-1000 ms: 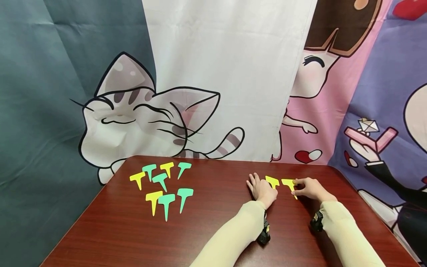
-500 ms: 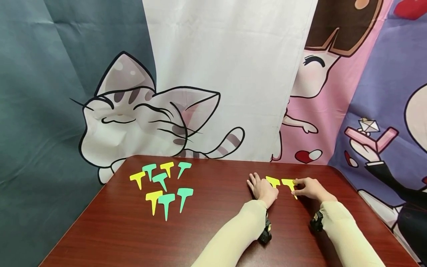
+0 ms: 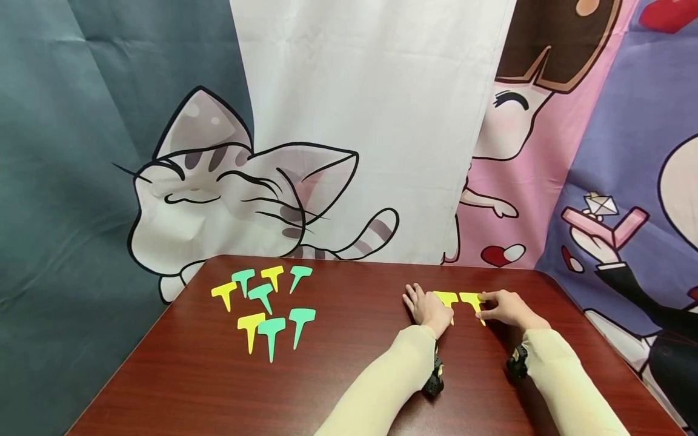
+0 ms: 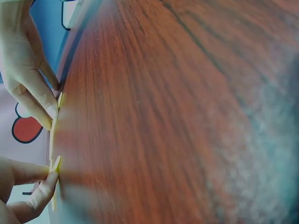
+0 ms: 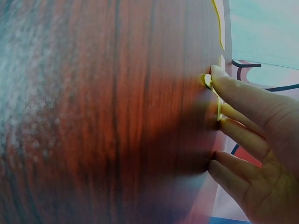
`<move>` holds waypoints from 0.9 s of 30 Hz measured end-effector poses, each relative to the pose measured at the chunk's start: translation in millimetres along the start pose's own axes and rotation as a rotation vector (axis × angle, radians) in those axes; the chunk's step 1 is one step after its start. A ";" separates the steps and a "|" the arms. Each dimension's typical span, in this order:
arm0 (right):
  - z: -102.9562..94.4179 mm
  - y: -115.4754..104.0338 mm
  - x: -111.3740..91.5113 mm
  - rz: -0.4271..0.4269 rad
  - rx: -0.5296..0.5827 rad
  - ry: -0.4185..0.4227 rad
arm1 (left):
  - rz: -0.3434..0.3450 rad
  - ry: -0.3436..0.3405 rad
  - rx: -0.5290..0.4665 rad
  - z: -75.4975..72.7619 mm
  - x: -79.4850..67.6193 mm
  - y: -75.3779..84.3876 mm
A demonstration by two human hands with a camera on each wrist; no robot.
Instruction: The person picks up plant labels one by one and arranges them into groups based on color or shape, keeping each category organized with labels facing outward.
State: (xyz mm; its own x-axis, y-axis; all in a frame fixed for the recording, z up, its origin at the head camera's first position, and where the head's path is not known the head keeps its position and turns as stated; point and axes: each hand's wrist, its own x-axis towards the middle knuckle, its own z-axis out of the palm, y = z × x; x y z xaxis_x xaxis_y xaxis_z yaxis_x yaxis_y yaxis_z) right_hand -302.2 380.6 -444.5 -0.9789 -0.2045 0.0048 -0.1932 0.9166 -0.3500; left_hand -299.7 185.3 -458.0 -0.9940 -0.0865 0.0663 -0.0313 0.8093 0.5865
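Two yellow T-shaped plant labels lie side by side at the right of the table, heads level and a narrow gap between them. My left hand (image 3: 429, 310) pinches the left yellow label (image 3: 447, 297) by its stem (image 4: 57, 163) between thumb and finger, its other fingers spread out. The right yellow label (image 3: 470, 298) is held by my right hand (image 3: 507, 307), thumb at the stem and fingertips at the right end of the head (image 5: 219, 111). The left hand covers part of its label's stem in the head view.
On the left of the brown table (image 3: 349, 375) lie several more T-shaped labels, among them a green label (image 3: 271, 330) and a yellow label (image 3: 251, 324) that overlap. A printed cloth (image 3: 371, 121) hangs behind the table's far edge.
The left yellow label has turned from a slant to level with the right one, and its stem tip now shows below my left hand. My right hand and its label stay put.
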 end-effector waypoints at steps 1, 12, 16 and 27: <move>-0.4 0.1 0.1 0.000 -0.001 0.001 | 0.004 -0.004 -0.007 -0.3 0.4 -0.4; 0.7 2.3 -0.1 -0.009 -0.003 0.005 | 0.074 -0.058 0.004 -12.5 -2.0 -7.2; 0.1 2.6 -0.5 -0.005 -0.003 0.004 | 0.112 -0.065 -0.009 -19.4 -2.6 -10.1; 0.9 0.2 -0.7 0.000 0.002 -0.008 | 0.223 -0.066 0.106 -34.2 2.2 -27.1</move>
State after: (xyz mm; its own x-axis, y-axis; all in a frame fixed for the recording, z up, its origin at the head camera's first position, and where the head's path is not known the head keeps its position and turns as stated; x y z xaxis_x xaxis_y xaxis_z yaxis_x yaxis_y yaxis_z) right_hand -301.5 380.6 -445.4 -0.9783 -0.2071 -0.0024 -0.1930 0.9157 -0.3524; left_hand -297.5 143.3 -446.1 -0.9821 0.1367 0.1296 0.1825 0.8609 0.4750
